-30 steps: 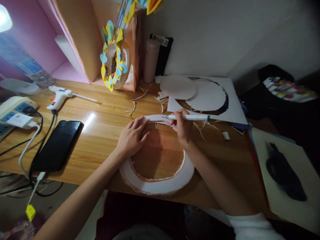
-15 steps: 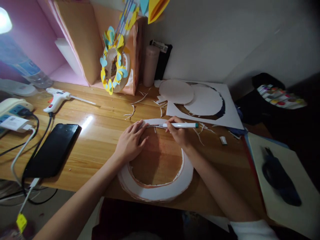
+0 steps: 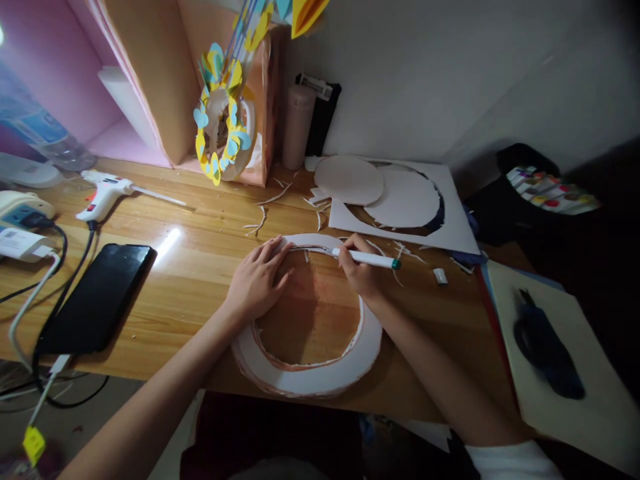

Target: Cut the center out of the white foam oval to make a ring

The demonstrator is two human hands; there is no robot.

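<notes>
A white cardboard ring (image 3: 310,383) lies flat on the wooden table, its layered inner edge looking rough and brownish. My left hand (image 3: 256,280) rests on the ring's upper left part, fingers stretched out and pressing it down. At the ring's upper right, my right hand (image 3: 359,268) grips a slim white pen-shaped tool (image 3: 374,258) with a green end. Its tip points left along the ring's inner edge, too small to make out. A thin sliver (image 3: 307,256) hangs by that edge.
Cut cardboard discs (image 3: 349,180), a sheet with a round hole (image 3: 460,230) and scattered strips lie behind the ring. To the left are a phone (image 3: 100,297) and a glue gun (image 3: 107,193). A paper-flower wreath (image 3: 216,170) hangs at the back; a pad (image 3: 550,413) lies right.
The view has shifted slightly. The right hand has moved a little right along the ring, and the tool's green end has tilted lower. My left hand stays on the ring.
</notes>
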